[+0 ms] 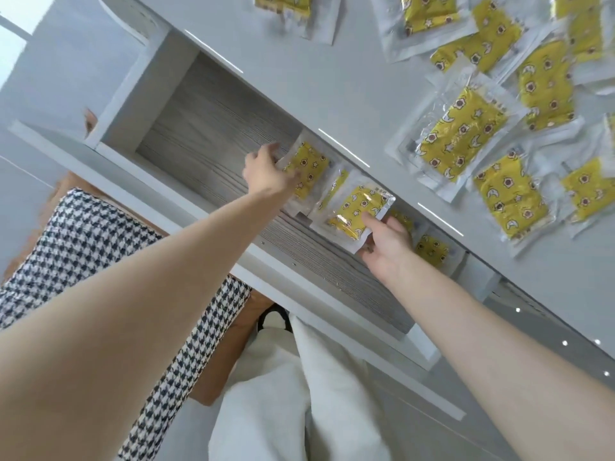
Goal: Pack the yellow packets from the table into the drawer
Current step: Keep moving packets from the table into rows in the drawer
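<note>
The open drawer [213,128] has a grey wood-grain bottom and sits under the white table [299,78]. My left hand [266,171] reaches into it and grips the edge of a yellow packet [307,168] with a star pattern in clear wrap. My right hand [386,247] holds a second yellow packet [357,211] over the drawer's right part. Two more packets [431,249] lie in the drawer under the table edge, partly hidden. Several loose yellow packets [462,131] are spread over the table top at the right.
A houndstooth-patterned seat cushion [83,254] lies at the left below the drawer. White trousers [299,394] fill the lower middle. The drawer's white front rail [233,257] runs diagonally under both forearms. The table edge overhangs the back of the drawer.
</note>
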### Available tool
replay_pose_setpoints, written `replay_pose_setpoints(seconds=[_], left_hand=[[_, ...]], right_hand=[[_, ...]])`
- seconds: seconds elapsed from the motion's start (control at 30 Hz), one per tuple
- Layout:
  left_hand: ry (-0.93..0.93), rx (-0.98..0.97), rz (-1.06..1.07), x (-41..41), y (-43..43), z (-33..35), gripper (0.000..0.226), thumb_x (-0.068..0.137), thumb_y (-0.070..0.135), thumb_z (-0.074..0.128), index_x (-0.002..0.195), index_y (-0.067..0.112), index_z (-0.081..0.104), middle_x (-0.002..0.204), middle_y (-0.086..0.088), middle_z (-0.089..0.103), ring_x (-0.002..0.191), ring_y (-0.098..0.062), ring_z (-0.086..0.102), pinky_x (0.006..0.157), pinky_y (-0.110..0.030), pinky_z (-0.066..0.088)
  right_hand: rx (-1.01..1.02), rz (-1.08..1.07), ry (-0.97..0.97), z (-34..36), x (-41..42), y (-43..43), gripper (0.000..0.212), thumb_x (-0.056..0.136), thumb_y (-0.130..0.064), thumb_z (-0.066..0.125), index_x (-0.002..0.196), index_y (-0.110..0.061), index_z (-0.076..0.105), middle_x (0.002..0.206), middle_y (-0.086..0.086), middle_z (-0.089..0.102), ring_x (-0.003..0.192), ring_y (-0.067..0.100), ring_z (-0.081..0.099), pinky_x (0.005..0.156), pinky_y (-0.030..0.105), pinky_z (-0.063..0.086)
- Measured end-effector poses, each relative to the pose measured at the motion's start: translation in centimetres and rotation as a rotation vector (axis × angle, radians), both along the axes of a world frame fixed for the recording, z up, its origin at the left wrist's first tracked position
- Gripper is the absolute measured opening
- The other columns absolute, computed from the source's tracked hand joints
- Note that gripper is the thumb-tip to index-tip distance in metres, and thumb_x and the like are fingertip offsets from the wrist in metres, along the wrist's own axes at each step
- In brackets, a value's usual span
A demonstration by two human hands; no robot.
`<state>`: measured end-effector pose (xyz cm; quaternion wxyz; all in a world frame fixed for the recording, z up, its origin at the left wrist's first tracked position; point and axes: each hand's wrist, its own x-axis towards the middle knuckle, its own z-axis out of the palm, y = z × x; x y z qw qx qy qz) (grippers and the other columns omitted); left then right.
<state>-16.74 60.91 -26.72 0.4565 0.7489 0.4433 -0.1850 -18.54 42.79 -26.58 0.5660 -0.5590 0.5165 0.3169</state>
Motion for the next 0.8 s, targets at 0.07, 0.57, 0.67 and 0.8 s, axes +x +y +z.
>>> replay_pose_setpoints(seconds=[0.07,0.57,0.67,0.8], left_hand=[[0.104,-0.057,0.18,-0.8,-0.1,0.7,0.067,0.083,0.013,0.069,0.141,0.026,0.037,0.142,-0.007,0.033,0.125,-0.023,0.04,0.108,-0.034,0.038],[0.235,-0.583,0.59,-1.9,-1.2,2.2,0.049,0.094,0.012,0.052,0.139,0.002,0.034,0.118,-0.023,0.053,0.105,-0.032,0.057,0.093,-0.034,0.048],[0.283,-0.557,0.506,-2.3,-0.6,2.5,0.046,0.095,0.01,0.05,0.139,0.002,0.036,0.11,-0.016,0.053,0.103,-0.025,0.056,0.095,-0.032,0.046],[0.166,-0.337,0.268,-3.1,1.8,4.2,0.042,0.095,0.011,0.046,0.137,0.009,0.045,0.106,-0.005,0.057,0.095,-0.018,0.055,0.091,-0.03,0.05]], right_hand=[[-0.015,-0.027,0.014,0.1,-0.3,-0.3,0.056,0.081,-0.018,0.074,0.133,-0.019,0.052,0.138,0.01,0.051,0.126,0.033,0.049,0.093,0.057,0.049],[0.049,-0.087,0.082,1.0,-1.7,-1.2,0.009,0.091,-0.014,0.063,0.094,-0.023,0.064,0.121,0.011,0.061,0.106,0.032,0.061,0.072,0.042,0.056],[0.066,-0.059,0.095,1.6,-1.9,-0.9,0.007,0.091,-0.016,0.064,0.093,-0.023,0.063,0.125,0.011,0.059,0.11,0.032,0.059,0.08,0.044,0.055],[0.128,-0.025,0.066,2.8,-1.5,0.8,0.024,0.092,-0.01,0.06,0.116,-0.013,0.062,0.125,0.013,0.059,0.113,0.029,0.058,0.077,0.039,0.054]])
